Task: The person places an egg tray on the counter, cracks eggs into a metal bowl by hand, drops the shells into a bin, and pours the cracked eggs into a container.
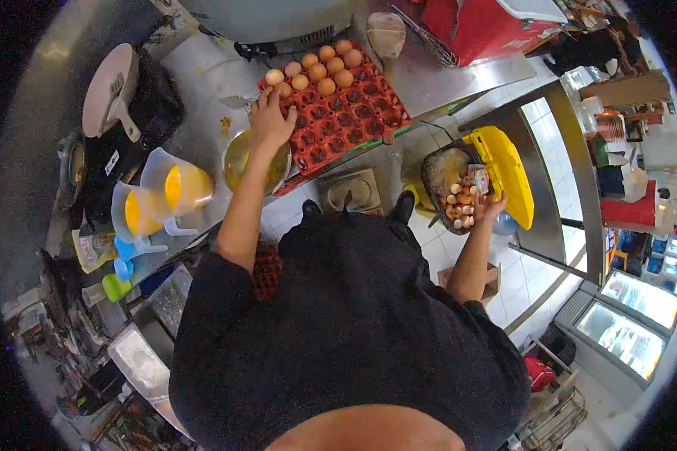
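Observation:
Over the near-left corner of a red egg tray, my left hand has its fingers apart. Its fingertips are beside a brown egg; whether they touch it is unclear. Several more brown eggs fill the far part of the tray, and the other cups hold none. Under my left forearm stands a round bowl with some yellow content. My right hand is at the opening of a waste bin, fingers apart with nothing visible in them. Beside it are broken eggshells and the raised yellow lid.
Two translucent jugs of yellow liquid stand on the steel counter at left, near a pan. A wooden paddle, a whisk and a red cooler box lie beyond the tray. Bin and cardboard flank my feet.

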`<act>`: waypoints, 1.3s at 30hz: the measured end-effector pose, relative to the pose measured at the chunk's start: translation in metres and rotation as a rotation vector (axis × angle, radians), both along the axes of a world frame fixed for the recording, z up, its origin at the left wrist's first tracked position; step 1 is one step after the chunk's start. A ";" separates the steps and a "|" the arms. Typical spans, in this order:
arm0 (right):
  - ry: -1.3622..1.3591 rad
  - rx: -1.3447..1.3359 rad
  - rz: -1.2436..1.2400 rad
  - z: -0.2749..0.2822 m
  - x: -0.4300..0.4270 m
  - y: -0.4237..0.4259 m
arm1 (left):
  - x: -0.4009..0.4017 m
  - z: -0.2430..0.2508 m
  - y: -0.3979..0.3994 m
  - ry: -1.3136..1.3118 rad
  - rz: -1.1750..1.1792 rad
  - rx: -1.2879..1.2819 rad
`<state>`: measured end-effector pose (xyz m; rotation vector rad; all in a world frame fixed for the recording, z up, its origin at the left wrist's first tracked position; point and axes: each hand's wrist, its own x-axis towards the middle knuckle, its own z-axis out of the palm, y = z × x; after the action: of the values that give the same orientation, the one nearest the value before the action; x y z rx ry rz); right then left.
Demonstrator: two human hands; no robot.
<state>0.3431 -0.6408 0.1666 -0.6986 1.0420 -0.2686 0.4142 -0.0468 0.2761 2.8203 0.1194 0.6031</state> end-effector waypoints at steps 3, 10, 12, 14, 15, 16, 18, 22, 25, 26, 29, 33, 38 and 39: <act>0.296 -0.327 0.010 -0.036 -0.015 0.006 | 0.017 -0.010 0.018 0.088 -0.084 -0.143; 0.114 -0.979 0.396 -0.100 -0.041 0.055 | 0.033 0.003 0.020 0.069 -0.103 -0.282; -0.044 -1.019 0.459 -0.100 -0.024 0.075 | 0.038 0.003 0.024 -0.001 -0.167 -0.289; -0.153 -0.994 0.489 -0.068 0.001 0.113 | 0.041 0.003 0.026 -0.071 -0.226 -0.292; -0.184 -0.975 0.499 -0.038 0.014 0.140 | 0.039 0.004 0.023 -0.068 -0.184 -0.343; -0.244 -0.945 0.515 -0.010 0.023 0.159 | 0.037 0.006 0.020 -0.067 -0.145 -0.395; -0.348 -1.017 0.587 0.048 0.036 0.196 | 0.033 0.007 0.020 -0.107 -0.111 -0.473; -0.615 -1.000 0.782 0.100 0.049 0.246 | 0.028 0.016 0.008 -0.069 -0.064 -0.788; -0.743 -1.234 1.054 0.138 0.049 0.286 | 0.012 0.020 -0.002 -0.061 -0.119 -0.946; -0.809 -1.262 1.101 0.151 0.048 0.300 | 0.006 0.023 -0.014 -0.049 -0.200 -1.033; -0.913 -1.136 1.257 0.180 0.046 0.332 | -0.017 0.043 -0.045 -0.046 -0.335 -1.157; -1.095 -1.256 1.279 0.173 0.056 0.354 | -0.050 0.074 -0.073 0.018 -0.425 -1.101; -1.072 -1.079 1.448 0.161 0.053 0.356 | -0.072 0.076 -0.073 0.024 -0.350 -1.059; -1.083 -1.085 1.457 0.159 0.054 0.356 | -0.074 0.071 -0.069 0.026 -0.334 -1.033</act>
<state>0.3970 -0.2844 0.3256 -1.7919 -0.8797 0.1349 0.3406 -0.1161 0.3469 1.7870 -0.0359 0.2882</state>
